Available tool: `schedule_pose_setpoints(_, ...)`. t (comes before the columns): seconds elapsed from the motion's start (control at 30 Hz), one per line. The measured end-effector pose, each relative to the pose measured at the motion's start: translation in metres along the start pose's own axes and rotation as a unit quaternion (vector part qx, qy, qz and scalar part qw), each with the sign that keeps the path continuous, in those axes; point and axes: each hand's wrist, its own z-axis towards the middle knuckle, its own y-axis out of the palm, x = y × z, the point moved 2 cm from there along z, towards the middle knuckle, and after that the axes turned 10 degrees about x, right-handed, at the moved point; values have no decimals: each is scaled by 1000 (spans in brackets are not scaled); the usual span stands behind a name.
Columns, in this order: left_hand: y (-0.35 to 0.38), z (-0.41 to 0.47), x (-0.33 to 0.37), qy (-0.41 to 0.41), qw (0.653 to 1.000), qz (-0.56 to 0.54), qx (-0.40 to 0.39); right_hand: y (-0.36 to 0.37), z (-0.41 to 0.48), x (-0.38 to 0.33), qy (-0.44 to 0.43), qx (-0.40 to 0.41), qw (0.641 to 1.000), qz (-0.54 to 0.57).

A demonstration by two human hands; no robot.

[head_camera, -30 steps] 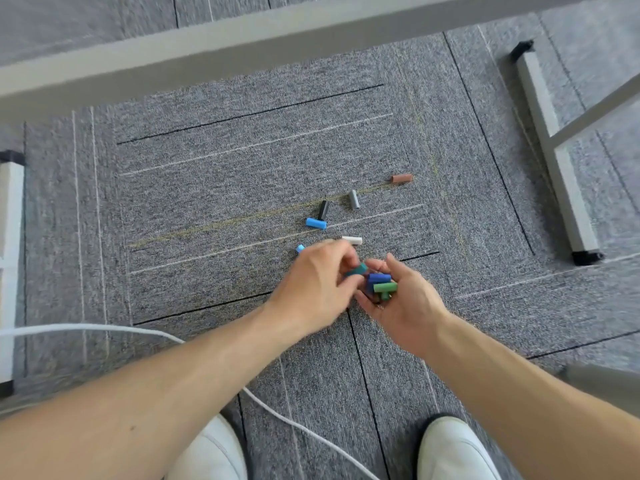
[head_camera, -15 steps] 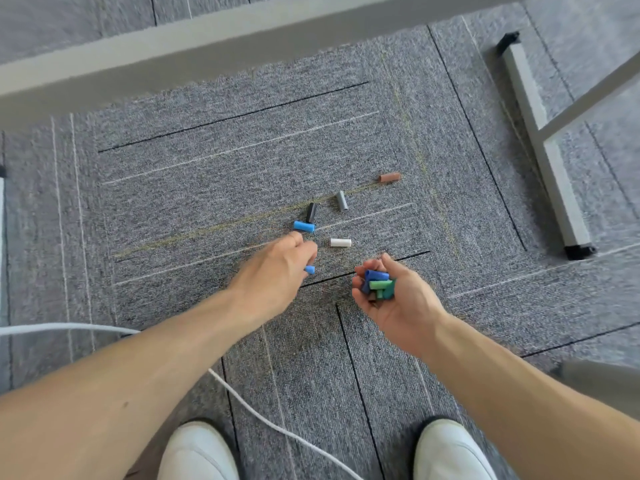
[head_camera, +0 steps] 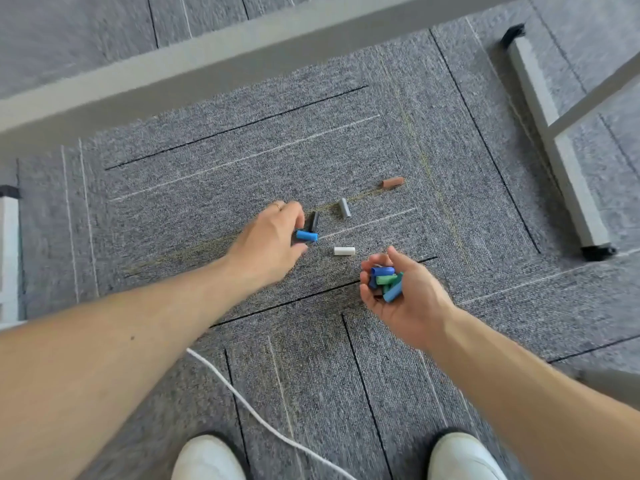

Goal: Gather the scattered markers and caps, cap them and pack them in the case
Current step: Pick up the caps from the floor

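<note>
From the head camera I look down at the grey carpet, and both my bare arms reach forward over it. My left hand is low over the floor with the fingers curled downward around a bright blue cap; the thumb and the fingertips are on both sides of it, but I cannot tell if they already pinch it or only touch it, because the hand is a little blurred. Just behind this cap a black cap lies on the carpet, partly hidden by my fingers. My right hand is turned palm up and half closed like a cup, and it holds a small heap of caps, blue, green and light blue, which rest against the bent fingers. Between my two hands a white cap lies flat on the carpet, apart from both. Farther away there is a grey cap, and beyond it to the right a brown cap, each one alone. A white cable runs over the floor near my white shoes. A grey table frame stands at the right side, and a grey bar crosses the top of the view.
</note>
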Motion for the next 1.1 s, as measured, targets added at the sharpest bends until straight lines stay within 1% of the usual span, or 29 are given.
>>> schedule_pose_setpoints(0.1,11,-2,1,-9,1000,11,6,6,-3,-6,-14,-10,1000,10)
schedule_pose_setpoints(0.17,12,-5,5,-5,1000,-6,4,7,-2,-10,-27,-7,999,18)
schedule_pose_setpoints(0.2,10,-8,13,7,999,-34,4,8,-2,-10,-30,-4,999,18)
schedule_pose_setpoints(0.3,7,-15,50,81,989,-125,-11,12,0,-7,-34,4,998,45)
schedule_pose_setpoints(0.37,8,-18,66,107,984,-145,-13,14,1,-7,-27,-13,998,56)
schedule_pose_setpoints(0.43,6,-10,63,87,984,-151,32,10,1,-11,-32,-21,998,58)
schedule_pose_setpoints(0.5,2,6,45,13,987,-140,82,4,1,-14,-35,-20,998,46)
schedule_pose_setpoints(0.53,2,13,35,-28,988,-123,90,2,1,-14,-34,-18,999,39)
schedule_pose_setpoints(0.57,4,19,26,-59,990,-98,82,0,0,-14,-31,-16,999,35)
schedule_pose_setpoints(0.63,14,25,19,-82,994,-48,50,-2,1,-11,-20,-18,999,33)
schedule_pose_setpoints(0.7,21,27,20,-80,995,-25,45,-2,1,-11,-15,-27,999,36)
schedule_pose_setpoints(0.77,21,26,26,-73,996,-33,49,-2,3,-12,-15,-38,998,39)
schedule_pose_setpoints(0.83,12,22,41,-49,993,-96,41,-1,5,-14,-20,-39,998,50)
schedule_pose_setpoints(0.87,7,19,54,-22,990,-135,28,1,6,-14,-20,-37,997,58)
schedule_pose_setpoints(0.93,2,8,81,37,980,-193,-24,4,8,-15,-14,-34,996,83)
schedule_pose_setpoints(0.97,2,3,89,53,975,-209,-48,4,8,-16,-10,-35,995,94)
schedule_pose_setpoints(1.0,4,2,91,55,973,-216,-56,4,9,-17,-6,-38,994,100)
schedule_pose_setpoints(1.1,1,8,69,21,981,-195,-3,-1,7,-21,-7,-50,994,93)
